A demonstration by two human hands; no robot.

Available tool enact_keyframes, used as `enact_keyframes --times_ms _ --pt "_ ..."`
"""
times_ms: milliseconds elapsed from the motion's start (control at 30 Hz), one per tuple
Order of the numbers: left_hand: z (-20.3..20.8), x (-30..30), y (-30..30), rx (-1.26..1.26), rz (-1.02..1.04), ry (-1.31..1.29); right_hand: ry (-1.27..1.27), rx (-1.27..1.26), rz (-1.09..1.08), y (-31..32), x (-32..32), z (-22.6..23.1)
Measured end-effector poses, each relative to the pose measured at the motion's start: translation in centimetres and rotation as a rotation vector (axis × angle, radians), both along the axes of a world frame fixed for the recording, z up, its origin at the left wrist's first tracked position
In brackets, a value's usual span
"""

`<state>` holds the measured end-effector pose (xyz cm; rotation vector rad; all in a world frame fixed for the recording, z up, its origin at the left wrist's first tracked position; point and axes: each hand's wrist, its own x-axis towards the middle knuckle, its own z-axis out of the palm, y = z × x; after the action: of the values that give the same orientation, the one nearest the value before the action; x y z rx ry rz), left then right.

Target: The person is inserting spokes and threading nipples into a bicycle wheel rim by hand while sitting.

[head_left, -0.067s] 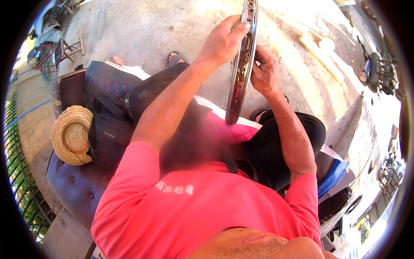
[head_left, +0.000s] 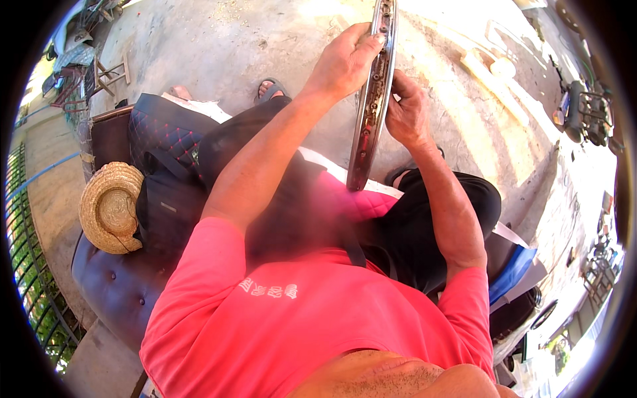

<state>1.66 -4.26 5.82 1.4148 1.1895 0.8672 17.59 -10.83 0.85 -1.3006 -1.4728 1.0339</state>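
A shiny metal wheel rim (head_left: pixel 369 126), with a row of holes along its channel, stands on edge before me, its lower end over my lap. My left hand (head_left: pixel 345 63) grips its upper part from the left, thumb pressed on the channel's edge. Close against the rim's right side, my right hand (head_left: pixel 408 113) has its fingers curled in. Its fingertips are partly behind the rim, so what they pinch cannot be made out. Between my legs, beneath the rim, lies pink quilted padding (head_left: pixel 358 199).
To my left a straw hat (head_left: pixel 111 207) rests by a dark tufted seat (head_left: pixel 126 275) and a black bag (head_left: pixel 169 205). Pale wooden pieces (head_left: pixel 494 86) lie on the concrete floor (head_left: pixel 219 46) ahead. A motorcycle-like machine (head_left: pixel 587 116) stands far right. Metal railings (head_left: pixel 40 265) run along the left.
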Motion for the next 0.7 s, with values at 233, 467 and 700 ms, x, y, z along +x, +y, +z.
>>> enact_keyframes --times_ms 233,467,700 --pt "0.06 0.02 -0.14 0.000 -0.017 0.011 0.095 -0.034 -0.068 -0.09 -0.29 -0.53" --pt "0.03 -0.03 -0.05 0.000 -0.009 0.008 -0.006 -0.027 -0.020 -0.01 0.10 -0.22" --pt "0.24 0.07 -0.19 -0.002 -0.004 0.016 0.073 0.008 -0.010 -0.01 0.09 -0.91"
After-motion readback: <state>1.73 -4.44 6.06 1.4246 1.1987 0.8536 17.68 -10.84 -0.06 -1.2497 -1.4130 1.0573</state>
